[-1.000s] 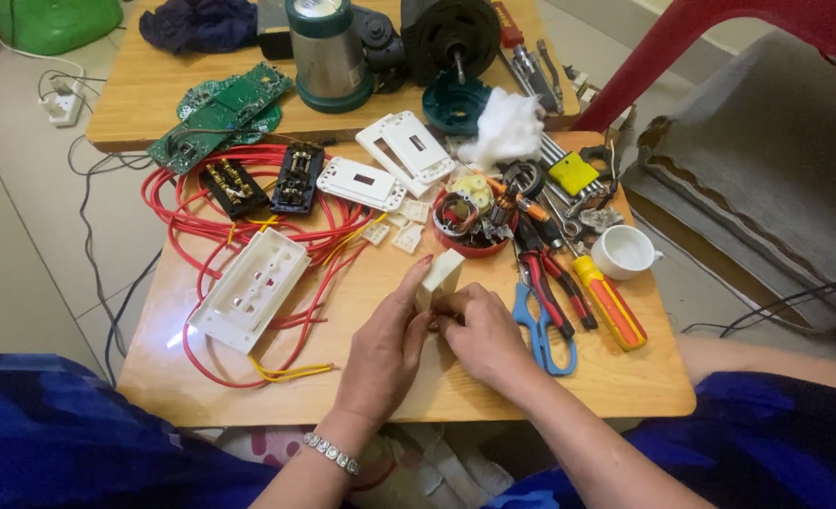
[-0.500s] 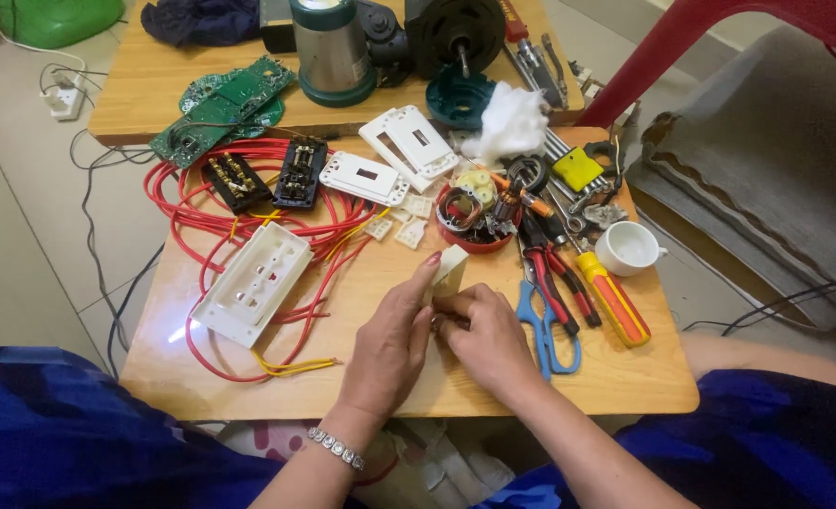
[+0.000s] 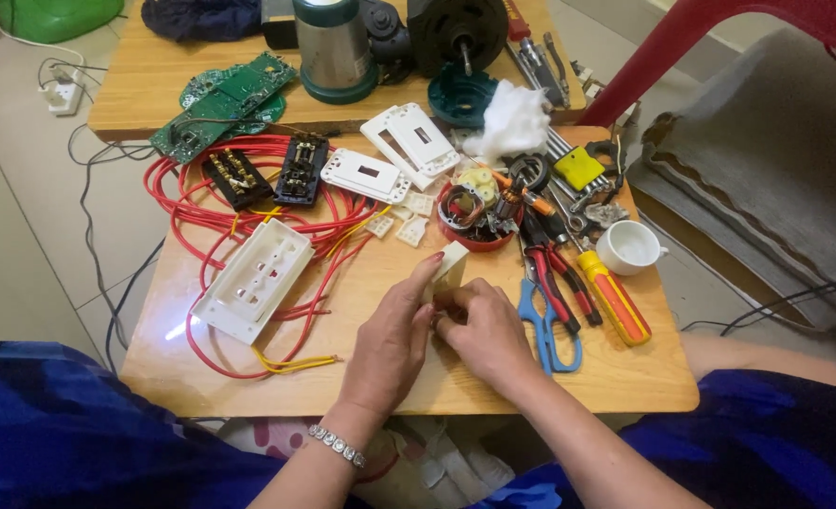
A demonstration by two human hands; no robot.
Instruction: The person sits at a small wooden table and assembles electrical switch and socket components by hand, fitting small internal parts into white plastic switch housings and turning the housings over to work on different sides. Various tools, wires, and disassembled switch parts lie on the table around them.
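Both my hands, left hand [image 3: 394,335] and right hand [image 3: 482,332], pinch one small white socket part [image 3: 452,267] over the wooden table [image 3: 625,377], beside two black terminal blocks [image 3: 267,172] and one white cup [image 3: 628,247].

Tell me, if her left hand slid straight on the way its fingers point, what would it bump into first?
The left hand points up and right, already touching the small white part both hands hold. Beyond that, probably the red bowl of small parts, though depth is hard to judge.
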